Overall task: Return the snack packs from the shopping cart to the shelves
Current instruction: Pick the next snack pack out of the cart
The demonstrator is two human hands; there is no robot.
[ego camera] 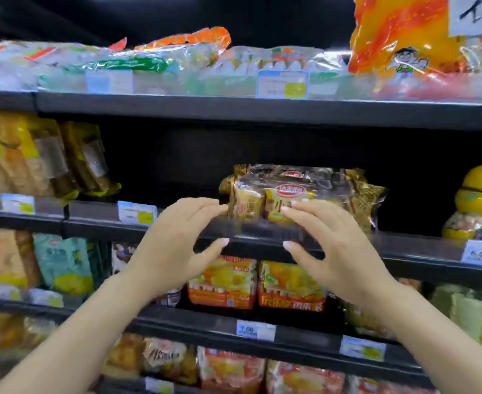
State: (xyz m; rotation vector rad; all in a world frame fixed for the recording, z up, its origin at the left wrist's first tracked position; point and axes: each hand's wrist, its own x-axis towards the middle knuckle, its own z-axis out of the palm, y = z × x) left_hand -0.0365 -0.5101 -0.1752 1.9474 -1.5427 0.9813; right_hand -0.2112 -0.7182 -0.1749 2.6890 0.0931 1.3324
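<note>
Two hands — left hand [174, 243], right hand [333, 245] — at one snack pack [299, 194]

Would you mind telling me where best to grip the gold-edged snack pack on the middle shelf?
Probably by its two short ends, coming from the front: the gold-edged snack pack lies lengthwise along the shelf, crimped ends sideways, with left hand and right hand already flanking it.
</note>
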